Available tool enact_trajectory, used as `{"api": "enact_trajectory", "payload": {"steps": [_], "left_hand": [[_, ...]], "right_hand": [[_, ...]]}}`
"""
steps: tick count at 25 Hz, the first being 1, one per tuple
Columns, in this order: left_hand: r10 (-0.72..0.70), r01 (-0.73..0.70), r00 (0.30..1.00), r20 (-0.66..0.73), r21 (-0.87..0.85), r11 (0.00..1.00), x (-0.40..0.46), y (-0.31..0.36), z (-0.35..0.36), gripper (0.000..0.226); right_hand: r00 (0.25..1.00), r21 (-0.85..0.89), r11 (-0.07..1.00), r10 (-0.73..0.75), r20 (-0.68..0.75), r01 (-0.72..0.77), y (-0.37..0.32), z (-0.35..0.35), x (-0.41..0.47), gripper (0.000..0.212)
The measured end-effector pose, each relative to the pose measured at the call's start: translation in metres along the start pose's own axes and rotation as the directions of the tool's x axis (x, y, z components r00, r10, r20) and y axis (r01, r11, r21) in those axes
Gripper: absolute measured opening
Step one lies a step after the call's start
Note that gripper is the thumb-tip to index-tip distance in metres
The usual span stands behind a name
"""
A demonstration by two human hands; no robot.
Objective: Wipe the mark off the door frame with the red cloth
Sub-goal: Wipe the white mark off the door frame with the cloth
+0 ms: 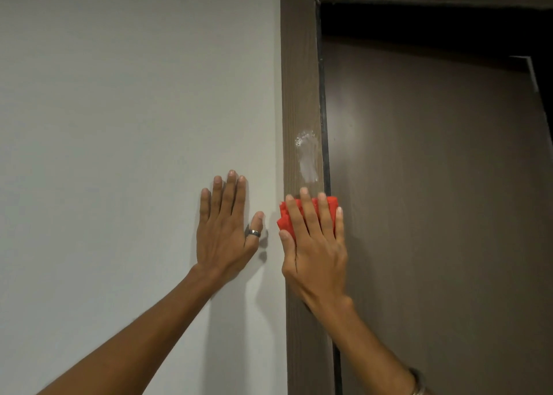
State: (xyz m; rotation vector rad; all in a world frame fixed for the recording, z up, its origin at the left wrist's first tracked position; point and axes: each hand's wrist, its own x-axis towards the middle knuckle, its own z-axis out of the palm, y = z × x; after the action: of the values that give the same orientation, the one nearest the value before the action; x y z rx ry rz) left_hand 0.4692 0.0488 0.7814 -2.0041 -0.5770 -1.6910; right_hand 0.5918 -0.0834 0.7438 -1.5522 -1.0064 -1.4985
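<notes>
Pale wall (119, 125) at left; brown door (434, 215) at right. Upright wood-grain door frame (299, 65) between them. Left hand (227, 230) flat on the wall, fingers spread, holding nothing; ring (253, 233) on thumb. Right hand (314, 245) presses the bunched red cloth (285, 218) against the frame, fingers extended over it. White smeared mark (308, 158) on the frame just above the cloth, uncovered.

A plain pale grey wall (119, 125) fills the left half of the view, smooth and bare. On the right, a dark brown door (434, 215) stands within its opening, its surface flat and matte. Above the door's top edge lies a band of black shadow (419, 20).
</notes>
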Motion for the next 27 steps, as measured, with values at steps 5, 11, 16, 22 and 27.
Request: {"api": "enact_trajectory", "payload": {"steps": [5,11,16,22,27], "left_hand": [[0.038,-0.038,0.999,0.003,-0.007,0.999,0.025,0.002,-0.003,0.078],[0.024,-0.024,1.0,0.0,-0.016,1.0,0.053,0.007,0.0,0.079],[0.024,-0.025,0.999,-0.042,-0.001,1.0,0.059,0.005,0.003,0.08],[0.019,-0.02,0.999,-0.031,-0.025,0.999,0.058,0.006,0.002,0.08],[0.034,-0.036,0.999,-0.037,-0.041,0.999,0.059,0.006,0.0,0.078]], "right_hand": [[0.999,0.02,0.999,-0.027,0.037,0.026,-0.001,-0.01,0.066,0.061],[0.999,-0.001,1.0,0.031,-0.03,-0.031,-0.005,-0.003,0.041,0.062],[0.999,0.015,1.0,-0.003,0.054,0.003,-0.001,-0.013,0.091,0.062],[0.998,-0.004,1.0,0.014,-0.061,-0.014,-0.007,-0.007,0.065,0.062],[0.999,0.002,1.0,-0.028,0.022,0.028,0.0,-0.01,0.122,0.06]]}}
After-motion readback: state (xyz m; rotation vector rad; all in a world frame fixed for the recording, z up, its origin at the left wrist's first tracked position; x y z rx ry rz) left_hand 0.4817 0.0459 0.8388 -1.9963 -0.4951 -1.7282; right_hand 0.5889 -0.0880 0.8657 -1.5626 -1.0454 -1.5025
